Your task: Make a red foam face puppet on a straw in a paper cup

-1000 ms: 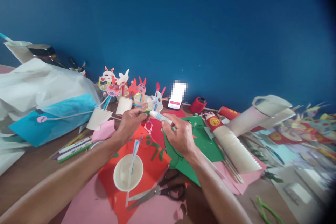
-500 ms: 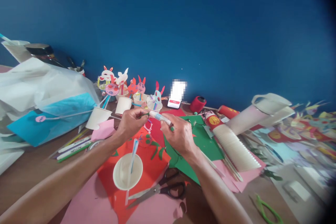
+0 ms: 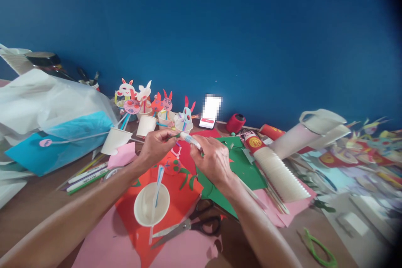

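My left hand pinches a small green piece between thumb and fingertips. Just to its right, my right hand is closed on a white glue tube, whose tip meets or nearly meets the green piece. Both hands are raised over red, orange and green paper. Below them a white paper cup holds a straw, with open black-handled scissors at its right. Green cut-out shapes lie on the orange sheet.
Paper cups with animal-face sticks stand at the back near a lit phone. A cup stack lies right, beside a pitcher. Markers and a plastic bag are at left.
The glue tube in my right hand has shifted slightly left along the green piece. My left hand keeps its pinch. The whole view has moved a little.
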`<state>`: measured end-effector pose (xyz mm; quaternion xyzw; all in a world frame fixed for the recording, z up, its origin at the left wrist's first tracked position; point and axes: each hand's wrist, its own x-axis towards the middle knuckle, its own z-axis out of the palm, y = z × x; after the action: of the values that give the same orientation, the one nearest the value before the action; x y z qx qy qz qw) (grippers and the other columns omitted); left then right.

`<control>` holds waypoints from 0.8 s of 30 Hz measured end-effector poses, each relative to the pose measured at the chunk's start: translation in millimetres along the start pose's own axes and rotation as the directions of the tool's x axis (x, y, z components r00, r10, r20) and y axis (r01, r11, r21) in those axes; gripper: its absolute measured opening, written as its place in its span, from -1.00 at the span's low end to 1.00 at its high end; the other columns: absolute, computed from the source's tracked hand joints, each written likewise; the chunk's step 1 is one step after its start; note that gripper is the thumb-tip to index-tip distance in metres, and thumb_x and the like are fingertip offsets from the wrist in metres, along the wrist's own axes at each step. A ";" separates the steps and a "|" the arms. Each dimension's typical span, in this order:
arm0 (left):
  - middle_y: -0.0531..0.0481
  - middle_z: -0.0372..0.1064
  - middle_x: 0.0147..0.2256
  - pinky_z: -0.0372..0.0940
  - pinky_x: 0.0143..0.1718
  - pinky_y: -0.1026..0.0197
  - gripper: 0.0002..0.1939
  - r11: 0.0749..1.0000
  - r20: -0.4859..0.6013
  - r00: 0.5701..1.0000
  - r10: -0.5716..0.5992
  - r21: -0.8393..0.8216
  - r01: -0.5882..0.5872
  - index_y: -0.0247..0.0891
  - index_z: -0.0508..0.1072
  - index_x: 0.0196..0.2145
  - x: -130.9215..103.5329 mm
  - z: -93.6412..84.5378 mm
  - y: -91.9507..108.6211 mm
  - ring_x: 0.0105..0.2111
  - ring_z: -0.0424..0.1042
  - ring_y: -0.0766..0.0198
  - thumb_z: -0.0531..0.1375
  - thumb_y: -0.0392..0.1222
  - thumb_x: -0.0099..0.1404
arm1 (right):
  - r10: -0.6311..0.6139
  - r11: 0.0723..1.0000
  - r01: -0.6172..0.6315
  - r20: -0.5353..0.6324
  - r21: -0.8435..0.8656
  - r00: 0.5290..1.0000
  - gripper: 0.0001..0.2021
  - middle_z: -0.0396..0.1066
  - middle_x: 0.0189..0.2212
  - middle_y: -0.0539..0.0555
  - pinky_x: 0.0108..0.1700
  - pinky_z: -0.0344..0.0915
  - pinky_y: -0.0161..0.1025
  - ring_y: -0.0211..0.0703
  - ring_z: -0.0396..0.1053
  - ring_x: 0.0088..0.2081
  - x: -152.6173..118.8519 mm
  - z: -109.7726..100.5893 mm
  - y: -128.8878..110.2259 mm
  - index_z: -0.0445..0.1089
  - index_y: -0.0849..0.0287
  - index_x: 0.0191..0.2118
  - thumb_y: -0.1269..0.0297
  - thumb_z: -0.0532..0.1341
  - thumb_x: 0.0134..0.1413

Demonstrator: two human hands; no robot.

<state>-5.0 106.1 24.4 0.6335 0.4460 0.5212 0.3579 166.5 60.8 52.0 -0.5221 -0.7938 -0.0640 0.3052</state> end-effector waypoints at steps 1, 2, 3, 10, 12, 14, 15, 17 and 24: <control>-0.01 0.49 -0.39 0.25 -0.29 0.28 -0.88 0.999 0.003 1.000 -0.027 -0.019 0.027 -0.29 0.52 -0.46 0.8 -0.6 -0.9 -0.35 0.41 0.24 0.20 -0.27 0.01 | -0.002 1.000 0.002 -0.010 -0.011 1.000 -0.74 0.44 -0.45 0.08 -0.30 0.10 -0.28 -0.15 0.32 -0.38 0.4 -0.6 0.7 0.37 0.18 -0.14 0.32 0.05 0.06; 0.00 0.49 -0.42 0.25 -0.32 0.28 -0.88 0.996 0.007 0.997 -0.071 -0.052 0.072 -0.29 0.52 -0.46 1.7 -1.3 -2.0 -0.40 0.40 0.26 0.20 -0.26 0.00 | -0.002 1.000 0.001 -0.023 -0.019 1.000 -0.75 0.44 -0.46 0.07 -0.31 0.10 -0.29 -0.16 0.32 -0.38 0.9 -1.5 1.6 0.37 0.17 -0.15 0.32 0.06 0.06; 0.00 0.48 -0.46 0.26 -0.37 0.28 -0.88 0.986 0.013 0.991 -0.131 -0.100 0.132 -0.30 0.51 -0.46 2.8 -2.1 -3.2 -0.46 0.39 0.29 0.21 -0.25 -0.01 | 0.002 1.000 -0.003 -0.036 -0.022 0.999 -0.75 0.43 -0.47 0.06 -0.31 0.09 -0.30 -0.17 0.32 -0.39 1.2 -2.9 2.5 0.38 0.17 -0.16 0.32 0.06 0.06; -0.01 0.46 -0.51 0.26 -0.45 0.29 -0.85 0.869 0.109 0.938 -0.329 -0.354 0.346 -0.35 0.50 -0.44 7.1 -3.3 -3.5 -0.57 0.34 0.39 0.22 -0.24 -0.01 | 0.016 0.998 -0.010 -0.100 0.060 0.995 -0.77 0.40 -0.49 0.00 -0.32 0.13 -0.33 -0.25 0.30 -0.44 0.3 -8.2 2.7 0.38 0.16 -0.17 0.31 0.07 0.06; 0.01 0.44 -0.53 0.27 -0.46 0.29 -0.84 0.863 0.124 0.937 -0.326 -0.367 0.349 -0.35 0.50 -0.41 6.2 -2.3 -0.9 -0.58 0.34 0.39 0.22 -0.24 0.00 | -0.002 0.997 0.009 -0.094 0.073 0.996 -0.76 0.41 -0.47 0.01 -0.30 0.14 -0.33 -0.24 0.31 -0.43 -0.8 -6.1 0.9 0.38 0.17 -0.16 0.31 0.08 0.05; 0.04 0.42 -0.59 0.28 -0.46 0.28 -0.83 0.868 0.129 0.938 -0.322 -0.356 0.347 -0.35 0.50 -0.40 5.1 -1.4 1.1 -0.59 0.34 0.38 0.23 -0.22 0.02 | -0.012 0.997 0.018 -0.082 0.076 0.997 -0.75 0.42 -0.46 0.03 -0.29 0.15 -0.32 -0.23 0.31 -0.43 -1.7 -3.6 -0.6 0.37 0.18 -0.15 0.29 0.08 0.06; 0.05 0.41 -0.60 0.29 -0.46 0.27 -0.83 0.873 0.129 0.938 -0.321 -0.343 0.346 -0.35 0.49 -0.39 4.5 -1.1 1.6 -0.59 0.35 0.37 0.23 -0.21 0.03 | -0.014 0.997 0.020 -0.077 0.073 0.997 -0.75 0.42 -0.47 0.03 -0.30 0.15 -0.32 -0.23 0.31 -0.43 -2.0 -2.5 -1.0 0.38 0.18 -0.15 0.29 0.08 0.06; 0.05 0.42 -0.59 0.31 -0.44 0.25 -0.81 0.885 0.131 0.940 -0.315 -0.317 0.341 -0.34 0.49 -0.37 3.6 -0.3 1.9 -0.57 0.38 0.35 0.22 -0.20 0.04 | -0.018 0.998 0.022 -0.066 0.059 0.998 -0.74 0.42 -0.47 0.04 -0.30 0.15 -0.31 -0.21 0.31 -0.42 -2.3 -0.9 -1.4 0.37 0.19 -0.14 0.28 0.07 0.07; 0.00 0.47 -0.50 0.36 -0.36 0.18 -0.75 0.891 0.188 0.928 -0.322 -0.271 0.364 -0.34 0.47 -0.27 1.8 0.8 5.7 -0.48 0.46 0.26 0.21 -0.23 0.05 | -0.043 0.999 0.044 -0.051 0.008 0.998 -0.75 0.43 -0.44 0.06 -0.29 0.12 -0.30 -0.18 0.32 -0.37 -2.4 0.8 -1.5 0.36 0.18 -0.14 0.32 0.08 0.06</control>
<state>-3.0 105.8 30.1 0.5172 0.4404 0.4662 0.5667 165.5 58.6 50.3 -0.5014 -0.7973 -0.0801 0.3262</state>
